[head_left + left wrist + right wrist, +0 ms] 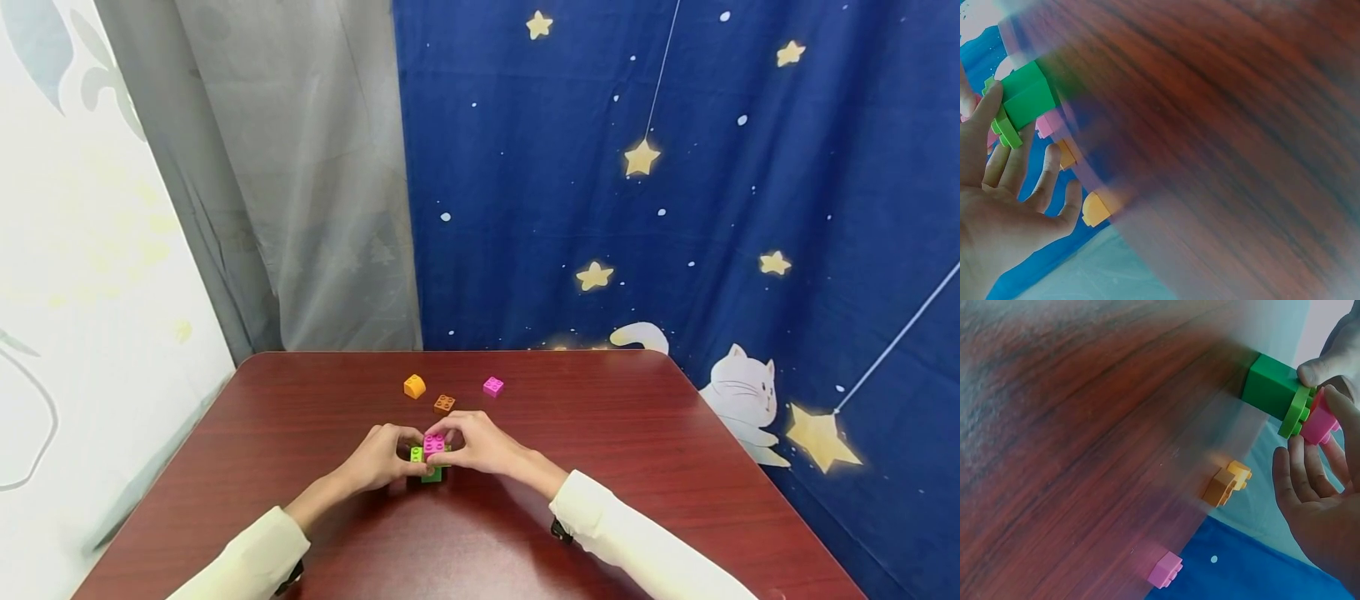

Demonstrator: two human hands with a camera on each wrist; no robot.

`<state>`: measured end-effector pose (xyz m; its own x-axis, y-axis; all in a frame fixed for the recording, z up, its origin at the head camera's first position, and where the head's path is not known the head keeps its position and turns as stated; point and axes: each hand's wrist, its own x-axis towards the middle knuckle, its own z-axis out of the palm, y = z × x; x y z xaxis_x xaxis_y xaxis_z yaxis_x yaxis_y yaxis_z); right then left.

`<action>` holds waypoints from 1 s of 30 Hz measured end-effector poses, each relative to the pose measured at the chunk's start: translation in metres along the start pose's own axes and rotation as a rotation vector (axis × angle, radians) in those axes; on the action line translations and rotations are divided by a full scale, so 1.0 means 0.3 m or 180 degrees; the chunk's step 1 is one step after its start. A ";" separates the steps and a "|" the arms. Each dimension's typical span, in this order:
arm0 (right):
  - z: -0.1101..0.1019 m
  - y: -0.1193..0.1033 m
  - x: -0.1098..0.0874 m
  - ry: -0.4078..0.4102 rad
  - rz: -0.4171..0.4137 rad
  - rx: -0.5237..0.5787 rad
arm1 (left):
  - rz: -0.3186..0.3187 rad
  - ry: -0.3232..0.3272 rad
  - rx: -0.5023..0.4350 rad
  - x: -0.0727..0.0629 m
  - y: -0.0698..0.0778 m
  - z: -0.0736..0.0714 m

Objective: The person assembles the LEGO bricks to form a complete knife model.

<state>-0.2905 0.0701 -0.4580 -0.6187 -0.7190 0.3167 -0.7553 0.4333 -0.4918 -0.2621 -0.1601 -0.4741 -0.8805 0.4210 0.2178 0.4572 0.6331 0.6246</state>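
A dark green block [1270,386] stands on the table with a flat lime green brick [1295,414] on top of it. On the lime brick sits a pink brick [434,444], its studs facing up; whether it is fully pressed down I cannot tell. My right hand [483,446] pinches the pink brick between thumb and fingers. From the other side my left hand [377,458] grips the green stack, thumb at the near side and fingers behind. In the left wrist view, fingers hide most of the pink brick.
Beyond the hands lie a brown-orange brick [444,404], a rounded yellow-orange brick [414,386] and another pink brick [492,386]. They rest on the dark red wooden table [600,433]. Curtains hang behind its far edge.
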 end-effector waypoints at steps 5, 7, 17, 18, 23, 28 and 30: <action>0.008 -0.006 -0.001 0.0036 0.0017 -0.0126 | 0.0035 0.0007 -0.0015 0.000 0.002 0.000; 0.010 -0.009 -0.003 0.0061 0.0034 -0.0168 | 0.0041 0.0007 -0.0019 0.000 0.002 0.000; 0.009 -0.022 0.009 0.0050 0.0140 -0.0100 | 0.0040 0.0043 -0.0004 -0.004 0.006 0.004; 0.007 -0.023 0.012 0.0036 0.0165 -0.0098 | 0.0042 0.0046 -0.0004 -0.003 0.006 0.006; -0.001 -0.029 0.025 -0.0051 0.0266 -0.0115 | 0.0064 0.0065 0.0002 -0.002 0.003 0.012; 0.001 -0.031 0.031 -0.0101 0.0320 -0.0163 | 0.0051 0.0072 0.0033 -0.010 -0.005 0.019; 0.004 -0.027 0.029 -0.0070 0.0349 -0.0181 | 0.0060 0.0092 0.0038 -0.011 -0.007 0.022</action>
<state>-0.2896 0.0595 -0.4521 -0.6938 -0.6772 0.2453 -0.6948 0.5396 -0.4754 -0.2594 -0.1585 -0.4811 -0.8750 0.4140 0.2512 0.4750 0.6330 0.6113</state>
